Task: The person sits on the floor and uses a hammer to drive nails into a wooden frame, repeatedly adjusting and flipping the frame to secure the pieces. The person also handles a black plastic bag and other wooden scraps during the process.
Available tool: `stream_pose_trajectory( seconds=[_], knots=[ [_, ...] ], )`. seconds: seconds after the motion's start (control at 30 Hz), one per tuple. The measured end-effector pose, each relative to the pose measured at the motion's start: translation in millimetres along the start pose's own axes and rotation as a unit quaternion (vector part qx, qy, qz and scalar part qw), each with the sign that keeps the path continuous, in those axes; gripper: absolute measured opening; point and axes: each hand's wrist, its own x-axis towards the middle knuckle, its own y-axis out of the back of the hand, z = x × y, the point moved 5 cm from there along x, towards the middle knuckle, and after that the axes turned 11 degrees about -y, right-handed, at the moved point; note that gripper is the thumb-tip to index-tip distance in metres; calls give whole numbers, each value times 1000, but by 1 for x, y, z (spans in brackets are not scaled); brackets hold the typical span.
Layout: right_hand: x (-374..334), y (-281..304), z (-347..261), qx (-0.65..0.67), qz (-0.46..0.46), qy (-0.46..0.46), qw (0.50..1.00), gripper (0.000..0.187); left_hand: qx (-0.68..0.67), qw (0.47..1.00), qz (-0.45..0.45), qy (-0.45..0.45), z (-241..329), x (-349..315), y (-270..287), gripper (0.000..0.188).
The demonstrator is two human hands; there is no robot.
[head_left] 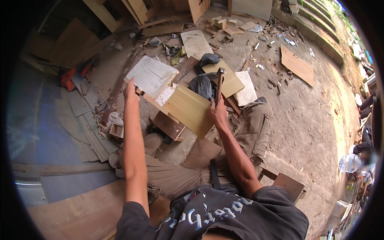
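Note:
My right hand is closed around the handle of a hammer, its metal head up and away from me. At the far left corner of a white-faced panel, my left hand grips the edge. A yellowish wooden board lies just right of this panel, with a narrow wooden strip along their near left side. Whether these pieces are fastened together I cannot tell. Under the board sits a brown wooden block. My legs are spread on either side.
A black plastic bag and another yellowish board lie beyond the hammer. Wood scraps litter the far ground. A brown sheet lies to the right. Grey planks and a small wooden box are at left.

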Motion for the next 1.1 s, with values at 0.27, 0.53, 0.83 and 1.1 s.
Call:
stream_pose_trajectory(
  seconds=[0.27,0.53,0.83,1.1],
  knots=[
    [-73,-44,-1,2,-204,5,979,37,142,987,-63,43,-4,57,-4,56],
    [-151,-71,17,88,-422,-155,889,37,350,917,-165,-91,-4,70,4,68],
    [-145,-88,39,97,-454,-205,862,37,660,664,-121,-329,-7,-24,-21,85],
    [-73,-54,29,232,-334,-215,888,35,718,632,-201,-211,-26,-120,-78,110]
  ],
)
